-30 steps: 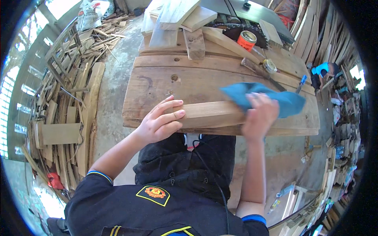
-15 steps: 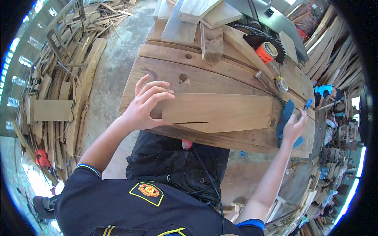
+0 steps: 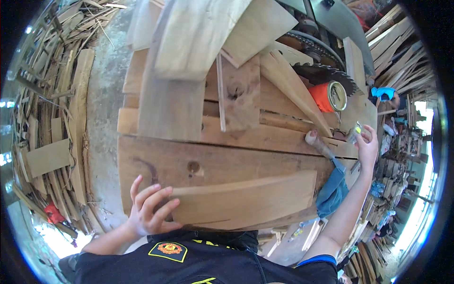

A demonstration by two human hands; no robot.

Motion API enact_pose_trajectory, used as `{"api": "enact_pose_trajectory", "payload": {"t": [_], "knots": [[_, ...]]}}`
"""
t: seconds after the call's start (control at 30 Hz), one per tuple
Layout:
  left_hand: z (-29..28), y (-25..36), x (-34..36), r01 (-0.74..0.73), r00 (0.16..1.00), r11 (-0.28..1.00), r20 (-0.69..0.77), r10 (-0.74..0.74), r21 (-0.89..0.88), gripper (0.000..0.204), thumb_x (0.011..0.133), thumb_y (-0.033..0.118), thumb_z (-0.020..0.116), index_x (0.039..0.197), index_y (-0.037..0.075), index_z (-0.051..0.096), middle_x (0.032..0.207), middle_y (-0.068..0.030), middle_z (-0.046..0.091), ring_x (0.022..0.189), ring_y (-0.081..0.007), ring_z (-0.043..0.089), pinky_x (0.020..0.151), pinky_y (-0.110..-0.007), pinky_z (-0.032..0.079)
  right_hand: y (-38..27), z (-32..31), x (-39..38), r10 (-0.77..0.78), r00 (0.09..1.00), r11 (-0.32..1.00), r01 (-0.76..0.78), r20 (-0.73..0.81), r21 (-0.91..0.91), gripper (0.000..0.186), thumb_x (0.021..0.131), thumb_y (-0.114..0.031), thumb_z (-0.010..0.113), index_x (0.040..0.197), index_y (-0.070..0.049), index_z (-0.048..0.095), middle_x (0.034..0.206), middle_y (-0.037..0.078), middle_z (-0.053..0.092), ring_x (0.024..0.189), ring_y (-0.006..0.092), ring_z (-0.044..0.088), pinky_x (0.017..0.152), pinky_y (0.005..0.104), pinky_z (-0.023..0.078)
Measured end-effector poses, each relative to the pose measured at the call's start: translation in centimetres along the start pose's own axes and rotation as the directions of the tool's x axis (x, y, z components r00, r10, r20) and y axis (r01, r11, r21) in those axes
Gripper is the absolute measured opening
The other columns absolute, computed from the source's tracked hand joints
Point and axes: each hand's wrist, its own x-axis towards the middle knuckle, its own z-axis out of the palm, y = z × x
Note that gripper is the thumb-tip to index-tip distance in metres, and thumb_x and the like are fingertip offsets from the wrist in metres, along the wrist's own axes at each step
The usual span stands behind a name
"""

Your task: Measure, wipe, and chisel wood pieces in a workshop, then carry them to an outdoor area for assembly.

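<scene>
A pale, flat wooden board (image 3: 246, 199) lies along the near side of the workbench (image 3: 156, 161). At the board's left end is my left hand (image 3: 152, 208), its fingers spread and its thumb by the near edge. Farther right, my right hand (image 3: 368, 144) has its fingertips closed on a small silvery thing with a yellow patch (image 3: 353, 133); its exact kind is unclear. A wooden tool handle (image 3: 319, 143) lies left of that hand, and a blue cloth-like thing (image 3: 333, 189) is beside the board's right end.
A toothed circular saw blade (image 3: 326, 75) lies at the far right behind an orange can (image 3: 328, 96). Planks (image 3: 198, 42) are stacked at the back. Scrap wood (image 3: 75, 128) covers the floor at left. A person in blue (image 3: 383, 93) is far off at right.
My right hand has moved from the blue thing to the far side and taken hold of the small silvery thing. My left hand stays by the board's left end. The view has shifted forward.
</scene>
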Motion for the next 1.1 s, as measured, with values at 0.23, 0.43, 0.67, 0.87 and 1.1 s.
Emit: {"api": "enact_pose_trajectory", "payload": {"t": [0.23,0.43,0.67,0.87,1.1], "knots": [[-0.2,-0.1,1.8,0.107,0.993,0.991,0.058,-0.103,-0.079,0.081,0.068,0.063,0.085,0.122,0.008,0.057,0.128,-0.0178,0.060,0.115,-0.0366,0.056,0.106,-0.066,0.039,1.0,1.7,2.9,-0.100,0.980,0.925,0.029,-0.170,-0.378,0.031,0.088,-0.010,0.070,0.119,-0.009,0.070,0.094,0.007,0.071,0.092,0.0215,0.065,0.084,0.0352,0.051],[-0.3,0.3,2.0,0.219,0.946,0.976,0.242,-0.216,0.014,0.075,0.082,0.070,0.064,0.118,0.005,0.061,0.120,-0.0171,0.063,0.110,-0.0359,0.060,0.107,-0.058,0.038,-4.7,1.7,0.1,-0.222,0.931,0.814,0.341,0.291,-0.471,0.024,0.083,-0.018,0.079,0.102,-0.005,0.073,0.098,0.013,0.072,0.101,0.0340,0.064,0.089,0.0446,0.049],[-0.2,0.3,1.8,0.234,0.932,0.968,0.264,-0.248,0.086,0.076,0.083,0.073,0.055,0.114,0.005,0.065,0.119,-0.0152,0.060,0.113,-0.0345,0.056,0.109,-0.058,0.035,-6.2,2.6,-1.8,-0.092,0.961,0.834,0.217,0.259,-0.507,0.057,0.072,-0.042,0.089,0.105,0.001,0.070,0.100,0.015,0.071,0.100,0.0370,0.063,0.088,0.0469,0.049],[-0.6,0.4,2.7,0.245,0.920,0.968,0.303,-0.250,0.054,0.075,0.083,0.072,0.056,0.119,0.006,0.065,0.123,-0.0149,0.058,0.119,-0.0345,0.054,0.113,-0.058,0.030,-4.6,1.0,-2.4,-0.026,0.941,0.931,0.146,0.339,-0.334,0.041,0.071,-0.017,0.088,0.104,-0.002,0.069,0.113,0.014,0.061,0.112,0.0354,0.056,0.097,0.0451,0.046],[-1.8,0.7,5.3,0.208,0.933,0.973,0.319,-0.167,-0.098,0.082,0.076,0.066,0.072,0.131,0.007,0.057,0.129,-0.0138,0.056,0.126,-0.0342,0.051,0.117,-0.060,0.024,-3.5,0.4,-3.7,-0.263,0.961,0.956,0.271,0.081,-0.113,0.017,0.079,0.005,0.069,0.093,-0.001,0.063,0.100,0.016,0.065,0.101,0.0374,0.064,0.093,0.0429,0.050]]}}
